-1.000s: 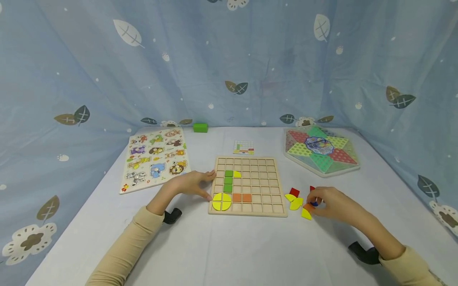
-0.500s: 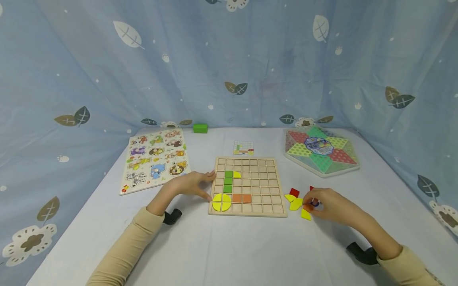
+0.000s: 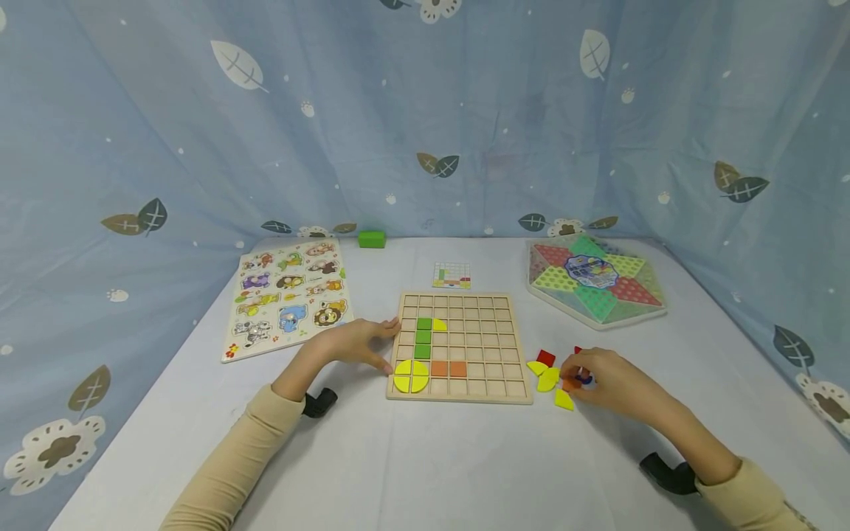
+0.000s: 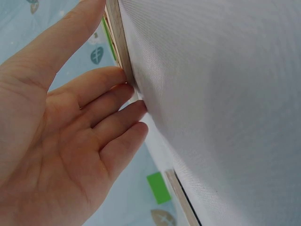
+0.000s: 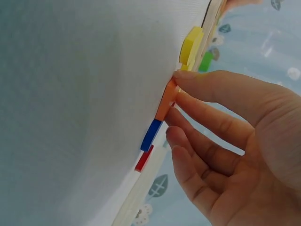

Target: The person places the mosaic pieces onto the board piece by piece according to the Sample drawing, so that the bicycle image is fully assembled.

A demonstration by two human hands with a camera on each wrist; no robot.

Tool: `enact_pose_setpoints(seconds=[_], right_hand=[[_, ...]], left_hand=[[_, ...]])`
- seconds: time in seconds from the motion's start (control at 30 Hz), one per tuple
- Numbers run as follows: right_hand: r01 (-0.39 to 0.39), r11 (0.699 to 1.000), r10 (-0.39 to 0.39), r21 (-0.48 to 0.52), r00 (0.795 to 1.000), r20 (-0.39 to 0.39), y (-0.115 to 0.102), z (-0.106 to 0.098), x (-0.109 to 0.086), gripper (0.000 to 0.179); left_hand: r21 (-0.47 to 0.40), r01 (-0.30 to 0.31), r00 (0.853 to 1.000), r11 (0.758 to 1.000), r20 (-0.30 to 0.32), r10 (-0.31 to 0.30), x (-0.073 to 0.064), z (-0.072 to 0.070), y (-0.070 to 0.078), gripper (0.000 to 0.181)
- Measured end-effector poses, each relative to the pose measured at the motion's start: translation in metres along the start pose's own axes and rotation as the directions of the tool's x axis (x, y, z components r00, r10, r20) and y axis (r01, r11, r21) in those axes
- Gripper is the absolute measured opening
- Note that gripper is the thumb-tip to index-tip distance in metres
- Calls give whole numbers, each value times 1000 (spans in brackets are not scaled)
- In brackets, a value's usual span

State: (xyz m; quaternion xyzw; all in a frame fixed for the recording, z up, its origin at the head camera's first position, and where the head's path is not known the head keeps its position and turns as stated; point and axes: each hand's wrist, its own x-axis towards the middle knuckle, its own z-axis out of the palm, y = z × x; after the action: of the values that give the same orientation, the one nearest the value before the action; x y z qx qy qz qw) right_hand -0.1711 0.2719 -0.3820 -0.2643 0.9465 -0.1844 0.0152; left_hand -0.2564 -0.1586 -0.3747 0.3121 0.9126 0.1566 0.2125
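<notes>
A wooden grid board [image 3: 488,339] holds green squares [image 3: 423,337], a yellow quarter-circle [image 3: 440,324], two orange squares [image 3: 448,369] and yellow quarters forming a circle [image 3: 412,376]. My left hand [image 3: 361,345] rests thumb and fingertips against its left edge, fingers mostly straight. Right of the board, my right hand [image 3: 611,380] pinches an orange piece [image 5: 165,100] between thumb and fingers, low at the tabletop. A blue piece [image 5: 151,134] and a red piece [image 5: 144,158] lie beside it, partly hidden by the hand in the head view. Several loose yellow pieces [image 3: 548,380] and a red square [image 3: 546,358] lie nearby.
A small pattern card [image 3: 452,274] lies behind the board. At the back left are an animal puzzle board [image 3: 285,299] and a green block [image 3: 372,239]. A hexagonal star-patterned game box [image 3: 593,276] sits at the back right, before a blue curtain [image 3: 425,110].
My right hand has shifted slightly left over the loose pieces. The nearest yellow piece has slid a little left and stands apart from the orange one. My left hand stays at the board.
</notes>
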Motion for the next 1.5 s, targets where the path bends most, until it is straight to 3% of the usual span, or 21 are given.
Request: enact_pose_setpoints(seconds=[0.27, 0.53, 0.67, 0.83, 1.5], right_hand=[[3, 999, -5, -43, 999, -53, -2, 0, 0, 15], [74, 997, -72, 15, 994, -87, -4, -1, 5, 17], [139, 989, -135, 55, 988, -77, -11, -1, 14, 20], [153, 984, -150, 96, 988, -36, -22, 0, 25, 25], [281, 945, -283, 167, 959, -13, -50, 13, 64, 20]], left_hand=[[2, -6, 1000, 1000, 2, 6, 1, 0, -1, 90], [-13, -1, 1000, 1000, -1, 1, 0, 0, 0, 91], [-22, 3, 1000, 1000, 0, -3, 0, -1, 0, 91], [-19, -3, 1000, 1000, 1, 3, -1, -1, 1, 90], [-7, -2, 1000, 1000, 3, 2, 0, -1, 1, 90]])
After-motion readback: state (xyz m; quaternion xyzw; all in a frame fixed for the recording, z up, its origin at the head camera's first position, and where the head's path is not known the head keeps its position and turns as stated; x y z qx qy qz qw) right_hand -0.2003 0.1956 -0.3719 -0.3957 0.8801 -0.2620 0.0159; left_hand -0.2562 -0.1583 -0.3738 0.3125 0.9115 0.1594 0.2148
